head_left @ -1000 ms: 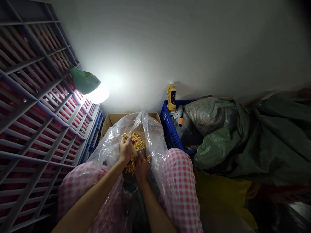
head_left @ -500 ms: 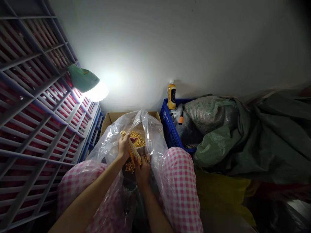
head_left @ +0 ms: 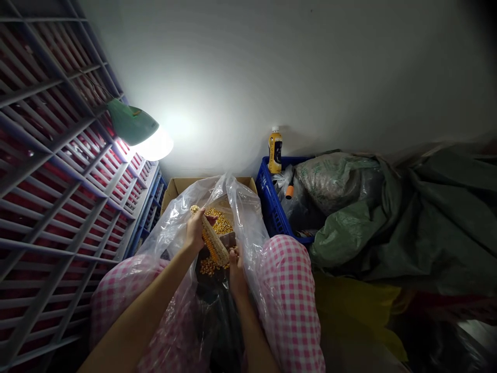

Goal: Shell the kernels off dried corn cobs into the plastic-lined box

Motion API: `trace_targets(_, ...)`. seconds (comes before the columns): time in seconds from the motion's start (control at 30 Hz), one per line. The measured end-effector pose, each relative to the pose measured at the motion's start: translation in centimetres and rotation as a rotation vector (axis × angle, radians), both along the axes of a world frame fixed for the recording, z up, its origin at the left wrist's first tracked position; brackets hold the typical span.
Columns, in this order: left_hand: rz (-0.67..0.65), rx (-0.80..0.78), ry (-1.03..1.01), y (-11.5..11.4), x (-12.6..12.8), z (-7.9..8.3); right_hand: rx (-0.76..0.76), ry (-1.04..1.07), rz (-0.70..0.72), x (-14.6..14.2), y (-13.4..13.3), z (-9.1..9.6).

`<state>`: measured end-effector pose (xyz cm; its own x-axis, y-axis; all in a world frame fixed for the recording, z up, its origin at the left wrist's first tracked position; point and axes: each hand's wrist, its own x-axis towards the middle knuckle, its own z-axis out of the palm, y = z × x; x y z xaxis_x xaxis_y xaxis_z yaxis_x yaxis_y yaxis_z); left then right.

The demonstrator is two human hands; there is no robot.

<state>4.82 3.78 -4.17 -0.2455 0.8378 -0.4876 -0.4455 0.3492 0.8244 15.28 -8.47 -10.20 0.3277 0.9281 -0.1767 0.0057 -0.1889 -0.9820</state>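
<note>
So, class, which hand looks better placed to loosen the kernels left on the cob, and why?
Probably the right hand: it is beside the near end of the cob, while the left hand grips the far end.

Left hand (head_left: 194, 231) grips part-bare corn cob (head_left: 214, 245); right hand (head_left: 237, 274) by its near end. Kernels (head_left: 222, 226) inside clear bag (head_left: 247, 220). Bottle (head_left: 275, 153) at blue crate (head_left: 274, 205) back-left corner.

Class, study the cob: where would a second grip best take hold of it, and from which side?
Probably at the cob's lower end, coming from the person's right: the cob is long and slants down that way, while the left grip is wrapped around it near its upper end. The right grip is beside the lower end; whether they touch is unclear.
</note>
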Motion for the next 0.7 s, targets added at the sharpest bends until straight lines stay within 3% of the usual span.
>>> trace_targets(0.23,-0.198,0.008,-0.119,-1.4,1.0,0.5,-0.011,0.242,0.267,0.0,2.2,2.7)
trace_targets(0.37,-0.226,-0.008,-0.195,-2.0,1.1,0.5,-0.018,0.162,0.278,-0.3,3.2,4.0)
trace_targets(0.53,-0.226,0.084,0.145,-2.4,0.9,0.4,-0.102,-0.125,0.189,-0.5,1.9,4.9)
trace_targets(0.7,-0.250,0.083,0.378,-2.4,0.9,-0.2,-0.094,-0.213,0.201,-1.0,0.2,5.5)
